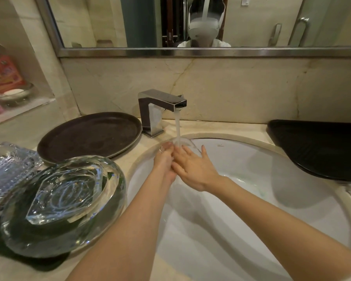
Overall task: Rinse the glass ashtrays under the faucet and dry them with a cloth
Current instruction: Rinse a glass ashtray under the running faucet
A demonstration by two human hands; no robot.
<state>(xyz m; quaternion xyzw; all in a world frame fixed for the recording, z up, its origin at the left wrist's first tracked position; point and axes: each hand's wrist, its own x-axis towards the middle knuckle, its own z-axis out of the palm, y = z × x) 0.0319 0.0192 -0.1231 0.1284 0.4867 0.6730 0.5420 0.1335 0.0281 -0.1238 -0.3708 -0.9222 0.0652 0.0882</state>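
Both hands meet at centre frame over the white sink [292,179], under the water stream [178,128] from the chrome faucet [160,106]. A clear glass ashtray [187,144] sits just above/behind the fingertips, right in the stream, hard to make out as it's transparent. The left hand [164,159] is to the left w/ fingers curled upward at the ashtray's left edge; a ring shows on one finger. The right hand [193,167] lies across w/ fingers straight & spread, thumb out toward the ashtray's right side, palm turned away. Cannot tell exactly how firmly either hand has the glass; the left seems to hold it, the right lies flat against it.

Lower left of frame: a big round glass ashtray [101,216] on a dark mat [18,254], w/ a smaller faceted ashtray [65,195] resting tilted inside it. Far left, a ribbed glass dish [8,169], touching the big one. Behind these, a round dark tray [89,136] on the counter [142,151]. Right edge: a black tray [322,147] overhanging the sink rim. Mirror [211,23] across top.
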